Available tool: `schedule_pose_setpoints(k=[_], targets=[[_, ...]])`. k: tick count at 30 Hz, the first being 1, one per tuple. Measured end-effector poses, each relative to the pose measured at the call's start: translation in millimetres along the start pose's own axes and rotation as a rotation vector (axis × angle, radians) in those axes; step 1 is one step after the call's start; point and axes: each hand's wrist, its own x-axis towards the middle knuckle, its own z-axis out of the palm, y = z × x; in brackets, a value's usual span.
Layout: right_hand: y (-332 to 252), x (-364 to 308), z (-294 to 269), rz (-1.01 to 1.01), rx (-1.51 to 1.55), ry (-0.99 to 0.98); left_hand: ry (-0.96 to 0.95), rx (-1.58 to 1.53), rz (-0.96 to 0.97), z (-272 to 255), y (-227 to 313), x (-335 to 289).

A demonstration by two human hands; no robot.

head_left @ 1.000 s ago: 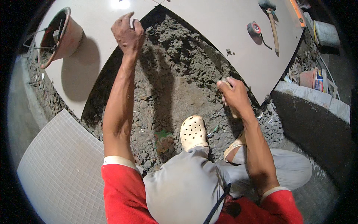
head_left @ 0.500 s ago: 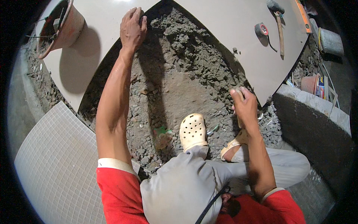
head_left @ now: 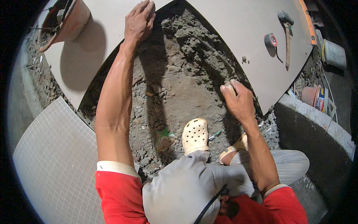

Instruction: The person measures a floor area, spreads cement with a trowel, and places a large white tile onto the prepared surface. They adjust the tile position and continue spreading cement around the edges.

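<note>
In the head view, the left hand (head_left: 140, 21) lies over the inner edge of a smooth beige floor tile (head_left: 108, 18), fingers bent; its underside is hidden, so I cannot tell whether it grips anything. The right hand (head_left: 240, 100) is clenched around a tan, rod-shaped handle (head_left: 232, 89), whose far end is hard to make out. Crumbly grey mortar (head_left: 186, 30) lies right of the left hand and beyond the right. Left of the left hand is an orange-brown round bucket (head_left: 80, 24); beyond the right hand, to its right, a red-and-black tape measure (head_left: 270, 40) and a dark-headed, wooden-handled mallet (head_left: 287, 46).
</note>
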Motion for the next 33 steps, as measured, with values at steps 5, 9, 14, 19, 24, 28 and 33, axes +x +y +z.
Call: schedule_pose_setpoints(k=[5, 9, 14, 19, 24, 28, 33], targets=[[-2.0, 22.6, 23.1, -0.061, -0.101, 0.087, 0.194, 0.359, 0.330, 3.1, 1.2, -2.5], [-12.9, 52.1, 29.1, -0.129, -0.105, 0.114, 0.215, 0.317, 0.367, 4.4, -1.5, -2.7], [-49.3, 81.5, 30.3, -0.089, -0.097, 0.070, 0.252, 0.330, 0.348, 6.1, -5.0, -2.3], [-55.3, 54.9, 5.5, -0.177, -0.058, 0.038, 0.109, 0.267, 0.239, 1.8, 1.9, -7.3], [-42.0, 36.3, 0.6, -0.179, -0.142, -0.058, 0.070, 0.248, 0.141, -3.2, 19.7, -15.4], [-43.3, 51.5, 8.5, -0.125, -0.099, -0.061, 0.065, 0.270, 0.154, -6.8, 26.2, -12.8], [-42.0, 44.5, -2.5, -0.110, -0.108, -0.037, 0.070, 0.241, 0.151, -5.9, 23.1, -14.0]])
